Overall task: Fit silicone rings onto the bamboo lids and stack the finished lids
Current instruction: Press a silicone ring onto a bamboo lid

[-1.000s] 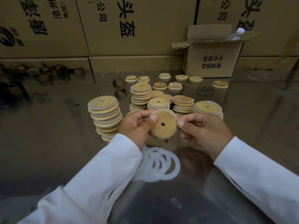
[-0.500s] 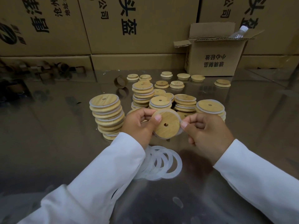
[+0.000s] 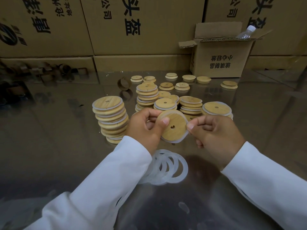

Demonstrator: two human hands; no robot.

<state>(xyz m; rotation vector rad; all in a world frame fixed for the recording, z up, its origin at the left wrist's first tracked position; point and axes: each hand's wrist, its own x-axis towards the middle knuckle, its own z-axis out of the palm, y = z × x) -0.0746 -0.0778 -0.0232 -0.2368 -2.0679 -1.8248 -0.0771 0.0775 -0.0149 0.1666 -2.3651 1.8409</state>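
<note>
A round bamboo lid (image 3: pixel 176 130) with a centre hole is held tilted above the table, a translucent silicone ring (image 3: pixel 180 139) showing around its lower rim. My left hand (image 3: pixel 144 127) grips the lid's left edge with the thumb on its face. My right hand (image 3: pixel 214 130) pinches the ring at the lid's right edge. Loose silicone rings (image 3: pixel 172 168) lie overlapped on the table just below. Behind the hands stand several stacks of ringed lids, the tallest on the left (image 3: pixel 110 120). Bare lids (image 3: pixel 181 86) lie scattered farther back.
The table (image 3: pixel 58 146) is glossy and reflective. Large cardboard cartons (image 3: pixel 141 25) wall off the back. A small open carton (image 3: pixel 221 58) with a plastic bottle (image 3: pixel 245 33) stands back right. Cardboard tube rings (image 3: pixel 123 83) lie at the back and left.
The held lid has tilted a little and the ring now shows more along its lower right rim. Both hands keep their grip in nearly the same place.
</note>
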